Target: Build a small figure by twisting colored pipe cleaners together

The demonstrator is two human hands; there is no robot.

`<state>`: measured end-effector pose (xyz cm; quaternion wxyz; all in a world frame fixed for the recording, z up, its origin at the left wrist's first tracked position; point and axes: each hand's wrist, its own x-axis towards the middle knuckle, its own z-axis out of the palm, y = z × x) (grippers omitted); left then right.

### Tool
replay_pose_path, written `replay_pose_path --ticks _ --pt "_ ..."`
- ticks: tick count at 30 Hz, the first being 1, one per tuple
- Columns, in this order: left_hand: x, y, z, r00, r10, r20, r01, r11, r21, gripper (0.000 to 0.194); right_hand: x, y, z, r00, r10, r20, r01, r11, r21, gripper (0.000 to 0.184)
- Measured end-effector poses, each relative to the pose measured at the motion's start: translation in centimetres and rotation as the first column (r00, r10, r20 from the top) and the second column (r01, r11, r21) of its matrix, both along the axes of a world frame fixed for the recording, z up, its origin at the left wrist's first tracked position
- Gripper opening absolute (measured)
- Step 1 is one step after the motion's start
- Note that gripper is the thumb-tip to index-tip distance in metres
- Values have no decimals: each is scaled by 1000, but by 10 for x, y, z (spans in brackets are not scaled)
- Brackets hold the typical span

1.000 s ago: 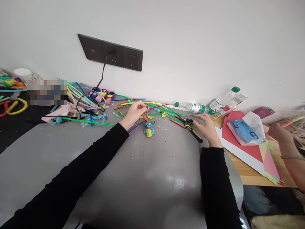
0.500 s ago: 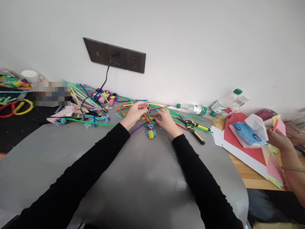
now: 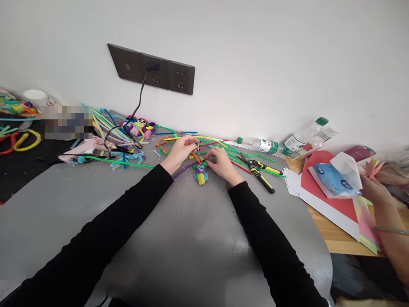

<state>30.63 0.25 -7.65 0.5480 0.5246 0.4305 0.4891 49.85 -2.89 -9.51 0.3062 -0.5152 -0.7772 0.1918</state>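
My left hand (image 3: 181,151) is closed in a pinch above the far middle of the grey table mat. What its fingertips hold is too small to make out. Just below them an orange pipe cleaner (image 3: 197,158) slants down. My right hand (image 3: 221,165) has its fingers bent together beside the green coils of a small pipe-cleaner doll (image 3: 201,177); I cannot make out what is in its fingertips. The doll lies flat, with a yellow body, light blue sides and purple trim. From my left wrist a purple pipe cleaner (image 3: 184,171) runs toward the doll.
Yellow-and-black pliers (image 3: 262,177) lie to the right, among loose pipe cleaners. Plastic bottles (image 3: 266,146) rest along the wall. A tissue pack (image 3: 334,179) sits near a co-worker's hand (image 3: 377,192) holding folded paper. Finished dolls (image 3: 140,126) and a power cord (image 3: 140,100) are at back left.
My right hand has moved slightly left, its fingertips closer to the doll's green coils. My left hand stays nearly in place. The view has shifted a little; the co-worker's folded paper has turned.
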Motion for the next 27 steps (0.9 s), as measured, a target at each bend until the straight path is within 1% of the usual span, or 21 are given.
replay_pose_path --ticks 3,5,8,10,12,14,17,19,21,24,26,27 --pt "-1 2 0 995 1 -96 7 996 85 13 2 -2 6 977 -47 -207 36 998 -57 4" --pt "-2 2 -2 980 -14 -199 41 990 133 13 3 -2 10 932 -92 -350 57 992 -111 12" --pt "-1 1 -6 942 -96 -320 150 978 148 17 6 -3 15 853 -120 -507 31 983 -180 26" --pt "1 0 -10 913 -163 -373 228 964 138 19 8 -3 17 819 -121 -561 -1 977 -212 32" --pt "3 -1 -12 887 -194 -419 276 950 144 22 9 -3 17 801 -118 -588 -27 973 -231 33" --pt "4 -1 -13 876 -171 -451 276 944 179 24 10 -3 16 788 -108 -606 -58 967 -247 32" --pt "4 0 -12 888 -143 -437 259 941 219 25 11 -3 14 774 -74 -628 -112 961 -251 28" --pt "3 1 -11 895 -173 -411 278 937 211 23 11 -3 13 777 -47 -628 -139 960 -244 25" --pt "2 1 -12 896 -193 -400 296 931 214 26 11 -3 13 779 -29 -627 -155 959 -237 26" --pt "2 1 -13 909 -160 -385 272 928 255 31 8 -4 13 772 -35 -635 -140 965 -223 32" --pt "3 0 -13 927 -113 -358 227 928 295 34 5 -6 13 792 -32 -609 -113 974 -198 35" --pt "4 -1 -13 937 -87 -339 200 929 312 36 3 -8 14 815 -24 -578 -99 979 -179 36"
